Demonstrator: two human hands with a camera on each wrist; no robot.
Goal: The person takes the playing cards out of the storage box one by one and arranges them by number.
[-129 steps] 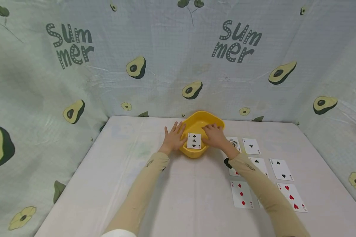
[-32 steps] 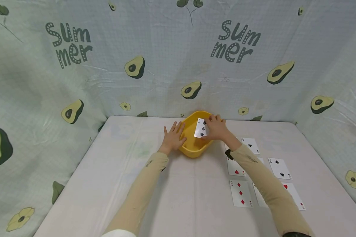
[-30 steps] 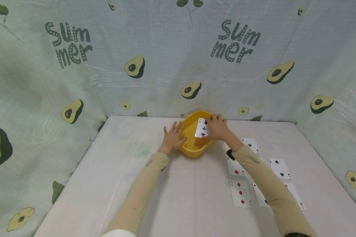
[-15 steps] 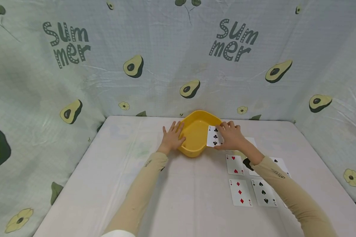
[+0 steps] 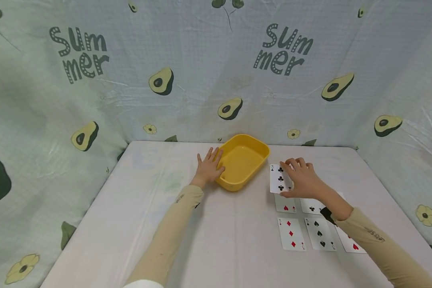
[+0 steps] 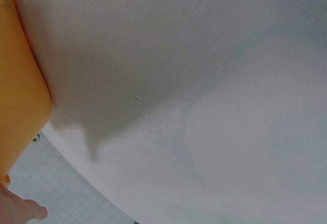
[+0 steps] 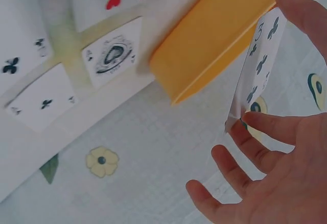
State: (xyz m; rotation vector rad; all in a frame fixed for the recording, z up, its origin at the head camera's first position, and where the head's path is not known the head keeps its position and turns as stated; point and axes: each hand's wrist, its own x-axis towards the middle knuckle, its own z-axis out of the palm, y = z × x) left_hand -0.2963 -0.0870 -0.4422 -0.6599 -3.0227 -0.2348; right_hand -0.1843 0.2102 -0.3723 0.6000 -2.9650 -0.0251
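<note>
My right hand (image 5: 304, 178) pinches a playing card, the three of clubs (image 5: 275, 180), between thumb and fingertips. In the right wrist view the card (image 7: 263, 55) stands tilted, held at opposite edges, while the other fingers spread away from it. From the head view it overlaps the upper part of the two of hearts (image 5: 284, 206). My left hand (image 5: 207, 168) lies with spread fingers against the left rim of a yellow plastic basin (image 5: 243, 164). The left wrist view catches only the basin's side (image 6: 23, 86) and part of a hand at the lower left corner.
Below my right hand lie the three of diamonds (image 5: 291, 235), the three of spades (image 5: 320, 235), the three of hearts (image 5: 350, 244) and the two of clubs (image 5: 309, 206). An ornate ace (image 7: 112, 52) and the ace of clubs (image 7: 43, 98) show in the right wrist view.
My right hand has taken the three of clubs from the basin and carried it right and nearer, over the laid-out cards. My left hand has stayed at the basin's rim.
</note>
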